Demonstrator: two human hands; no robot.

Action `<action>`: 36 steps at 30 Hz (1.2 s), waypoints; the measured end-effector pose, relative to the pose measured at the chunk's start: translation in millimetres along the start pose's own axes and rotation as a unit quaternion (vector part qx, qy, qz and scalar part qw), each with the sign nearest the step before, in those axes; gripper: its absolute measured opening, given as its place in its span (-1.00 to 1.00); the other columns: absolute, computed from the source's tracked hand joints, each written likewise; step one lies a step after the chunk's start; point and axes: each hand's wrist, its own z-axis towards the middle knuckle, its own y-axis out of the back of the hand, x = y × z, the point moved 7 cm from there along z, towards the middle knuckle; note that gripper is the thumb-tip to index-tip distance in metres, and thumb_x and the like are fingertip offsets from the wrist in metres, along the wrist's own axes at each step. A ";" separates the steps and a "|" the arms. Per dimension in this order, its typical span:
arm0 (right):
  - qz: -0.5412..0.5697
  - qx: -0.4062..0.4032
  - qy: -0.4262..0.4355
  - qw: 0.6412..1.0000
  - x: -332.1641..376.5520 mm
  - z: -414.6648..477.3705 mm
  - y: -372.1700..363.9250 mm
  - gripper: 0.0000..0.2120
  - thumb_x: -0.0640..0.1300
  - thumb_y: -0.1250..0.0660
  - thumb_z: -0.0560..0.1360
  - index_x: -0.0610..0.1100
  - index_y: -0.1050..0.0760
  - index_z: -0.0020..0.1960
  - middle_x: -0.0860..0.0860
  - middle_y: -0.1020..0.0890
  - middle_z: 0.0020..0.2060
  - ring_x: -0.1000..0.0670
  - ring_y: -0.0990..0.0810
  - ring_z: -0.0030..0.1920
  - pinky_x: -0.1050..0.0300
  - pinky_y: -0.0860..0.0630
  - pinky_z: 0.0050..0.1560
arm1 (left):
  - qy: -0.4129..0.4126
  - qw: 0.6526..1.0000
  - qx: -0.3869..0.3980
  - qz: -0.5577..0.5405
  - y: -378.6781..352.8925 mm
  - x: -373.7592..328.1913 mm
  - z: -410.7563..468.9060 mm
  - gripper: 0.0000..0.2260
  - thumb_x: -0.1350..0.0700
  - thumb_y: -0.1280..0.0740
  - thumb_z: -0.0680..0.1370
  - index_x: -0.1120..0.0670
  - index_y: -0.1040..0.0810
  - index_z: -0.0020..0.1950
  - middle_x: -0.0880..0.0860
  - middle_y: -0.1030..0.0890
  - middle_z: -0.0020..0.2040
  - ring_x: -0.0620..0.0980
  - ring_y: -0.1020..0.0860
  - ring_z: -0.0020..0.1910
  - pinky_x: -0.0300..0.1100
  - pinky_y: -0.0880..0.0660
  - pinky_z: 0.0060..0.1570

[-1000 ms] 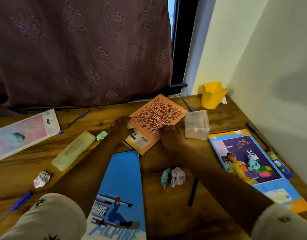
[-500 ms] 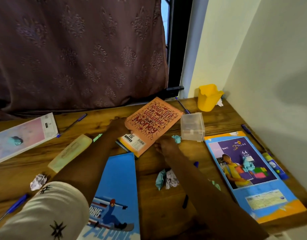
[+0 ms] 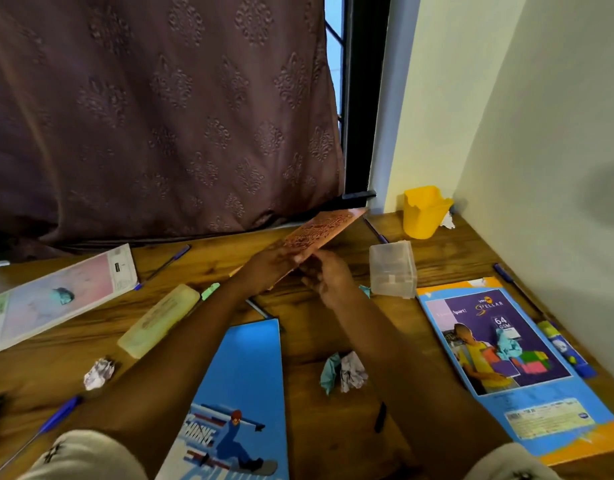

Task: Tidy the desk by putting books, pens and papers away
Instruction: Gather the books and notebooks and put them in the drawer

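Right, paper pack point(image 3: 506, 344) cover: "SPELLAR", "64 GSM", partial "Apart!", near centre, blue snowboarder notebook point(image 3: 243, 368): "SHINE", line below cut off, orange book point(image 3: 324, 228) lettering blurred, unreadable

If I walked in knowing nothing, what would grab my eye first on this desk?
The orange book, held tilted above the wooden desk by the left hand and right hand at centre. Next, the bright yellow cup in the far right corner, and the blue snowboarder book lying flat near the person, with crumpled paper balls beside it.
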 end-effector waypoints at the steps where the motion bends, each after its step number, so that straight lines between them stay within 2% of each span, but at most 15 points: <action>1: 0.036 0.010 0.003 0.999 3.3 -0.9 -4.1 -0.83 -0.10 -0.19 0.58 -0.12 -0.52 0.05 -0.06 -0.62 -0.07 0.00 -0.57 -0.15 0.10 -0.50 -0.20 | -0.026 0.999 0.000 -0.039 2.5 -9.2 -4.8 -0.65 0.00 -0.35 0.53 0.01 -0.52 0.30 -0.09 -0.48 0.29 -0.20 -0.41 0.25 -0.43 -0.32 0.15; 3: 0.072 0.025 0.002 0.997 7.6 -5.2 -13.0 -0.75 -0.07 -0.11 0.62 -0.16 -0.50 0.12 -0.06 -0.61 -0.07 0.01 -0.55 -0.24 0.11 -0.47 -0.24 | -0.059 0.998 -0.002 -0.003 13.3 -20.7 -12.7 -0.67 0.04 -0.37 0.53 -0.02 -0.51 0.29 -0.02 -0.59 0.21 -0.08 -0.54 0.16 -0.27 -0.45 0.16; 7: 0.025 0.026 0.023 0.999 11.9 -17.8 -23.3 -0.74 -0.07 -0.08 0.63 -0.09 -0.48 0.19 -0.02 -0.58 0.09 -0.03 -0.52 0.09 0.09 -0.44 -0.15 | -0.092 0.984 -0.094 0.120 51.0 -32.2 -19.9 -0.68 0.22 -0.21 0.57 0.05 -0.52 0.30 0.16 -0.62 0.16 0.18 -0.57 0.09 -0.06 -0.49 0.07; 10: -0.004 0.000 0.058 0.998 21.7 -31.9 -24.7 -0.80 -0.16 -0.17 0.59 -0.11 -0.44 0.19 -0.09 -0.58 -0.04 -0.05 -0.54 -0.11 0.08 -0.46 -0.20 | -0.086 0.982 -0.131 0.101 78.5 -39.1 -34.6 -0.75 0.26 -0.22 0.58 0.11 -0.57 0.21 0.22 -0.63 0.06 0.21 -0.58 0.02 -0.05 -0.49 -0.01; 12: -0.036 -0.009 0.090 0.995 27.0 -43.8 -23.1 -0.67 -0.28 -0.17 0.57 -0.20 -0.33 0.33 -0.07 -0.54 -0.06 -0.04 -0.51 -0.17 0.01 -0.49 -0.05 | -0.088 0.984 -0.144 0.051 95.5 -40.2 -49.9 -0.77 0.28 -0.24 0.57 0.15 -0.59 0.17 0.20 -0.64 0.06 0.18 -0.57 0.07 -0.07 -0.48 0.07; 14: -0.050 -0.010 0.116 0.992 24.2 -54.4 -22.8 -0.56 -0.33 -0.20 0.54 -0.26 -0.23 0.40 -0.07 -0.47 0.06 -0.06 -0.52 -0.11 -0.04 -0.44 0.08 | -0.114 0.984 -0.132 -0.026 107.1 -47.0 -78.7 -0.75 0.31 -0.23 0.57 0.16 -0.57 0.20 0.11 -0.63 0.11 0.07 -0.55 0.13 -0.28 -0.44 0.12; 17: -0.011 -0.076 0.141 0.987 13.8 -75.4 -16.1 -0.49 0.02 -0.31 0.52 -0.11 -0.26 0.38 -0.03 -0.48 0.21 -0.09 -0.49 0.12 -0.09 -0.44 0.18 | -0.141 0.965 -0.133 -0.175 121.4 -54.9 -134.4 -0.68 0.36 -0.22 0.57 0.15 -0.48 0.30 0.04 -0.56 0.16 -0.05 -0.51 0.16 -0.43 -0.40 0.15; 19: 0.009 -0.083 0.148 0.985 6.1 -98.0 -17.7 -0.71 0.00 -0.29 0.54 -0.07 -0.37 0.21 -0.02 -0.48 0.08 -0.07 -0.47 0.06 -0.08 -0.44 0.14 | -0.131 0.934 -0.135 -0.305 126.2 -52.1 -174.4 -0.70 0.36 -0.19 0.57 0.15 -0.46 0.28 0.07 -0.60 0.12 -0.08 -0.55 0.10 -0.33 -0.47 0.11; 21: 0.042 -0.052 0.176 0.982 -1.5 -120.5 -19.9 -0.89 -0.11 -0.29 0.55 -0.01 -0.39 0.05 -0.02 -0.53 -0.09 -0.05 -0.52 -0.08 -0.02 -0.47 0.00 | -0.096 0.906 -0.140 -0.389 125.6 -42.8 -208.9 -0.72 0.35 -0.18 0.58 0.12 -0.46 0.24 -0.07 -0.65 0.02 -0.17 -0.60 0.02 -0.36 -0.49 0.00; 24: -0.002 -0.020 0.274 0.962 -14.6 -158.8 -23.3 -0.80 -0.22 -0.30 0.53 -0.08 -0.44 0.14 -0.01 -0.56 -0.20 0.05 -0.56 -0.23 0.13 -0.51 -0.20 | -0.065 0.893 -0.127 -0.428 113.0 -26.7 -264.7 -0.77 0.33 -0.21 0.56 0.05 -0.49 0.11 -0.21 -0.67 -0.16 -0.28 -0.61 -0.12 -0.41 -0.49 -0.13; 26: -0.046 -0.021 0.305 0.951 -33.3 -178.7 -19.2 -0.74 -0.25 -0.29 0.54 -0.08 -0.44 0.20 0.00 -0.58 -0.21 0.13 -0.58 -0.29 0.21 -0.52 -0.27 | -0.048 0.912 -0.101 -0.394 97.6 -11.4 -293.2 -0.76 0.29 -0.32 0.49 0.05 -0.49 0.10 -0.18 -0.68 -0.11 -0.27 -0.61 -0.08 -0.41 -0.49 -0.12; 29: -0.117 -0.035 0.312 0.942 -70.5 -199.3 -6.8 -0.74 -0.27 -0.32 0.51 -0.12 -0.48 0.19 -0.10 -0.65 -0.05 -0.05 -0.64 -0.07 0.02 -0.58 -0.02 | 0.038 0.956 -0.026 -0.289 56.4 26.3 -323.7 -0.75 0.32 -0.27 0.56 0.14 -0.45 0.21 0.04 -0.63 0.06 -0.19 -0.60 0.05 -0.39 -0.48 -0.01; 30: -0.150 -0.046 0.300 0.941 -84.8 -200.7 -2.1 -0.76 -0.28 -0.32 0.50 -0.15 -0.49 0.16 -0.11 -0.65 -0.05 -0.09 -0.63 -0.06 -0.04 -0.57 0.01 | 0.073 0.966 -0.014 -0.249 43.5 40.3 -330.8 -0.78 0.25 -0.26 0.58 0.14 -0.45 0.23 0.10 -0.60 0.09 -0.11 -0.59 0.09 -0.37 -0.47 0.06; 33: -0.279 -0.068 0.243 0.927 -127.4 -197.2 3.0 -0.80 -0.28 -0.32 0.48 -0.01 -0.51 0.00 -0.02 -0.63 -0.12 -0.08 -0.61 -0.08 -0.04 -0.54 0.00 | 0.107 0.976 -0.067 -0.177 10.1 82.2 -343.6 -0.67 -0.09 -0.34 0.50 0.02 -0.46 0.19 -0.03 -0.54 0.12 -0.03 -0.53 0.12 -0.19 -0.45 0.17; 36: -0.513 -0.128 0.212 0.822 -157.2 -188.4 8.9 -0.71 -0.07 -0.30 0.51 -0.04 -0.45 0.23 -0.09 -0.59 0.10 -0.16 -0.56 0.10 0.05 -0.44 0.07 | 0.171 0.976 -0.045 0.130 -23.3 112.4 -348.0 -0.57 -0.09 -0.13 0.62 0.05 -0.23 0.45 0.09 -0.43 0.32 0.01 -0.42 0.29 -0.16 -0.36 0.29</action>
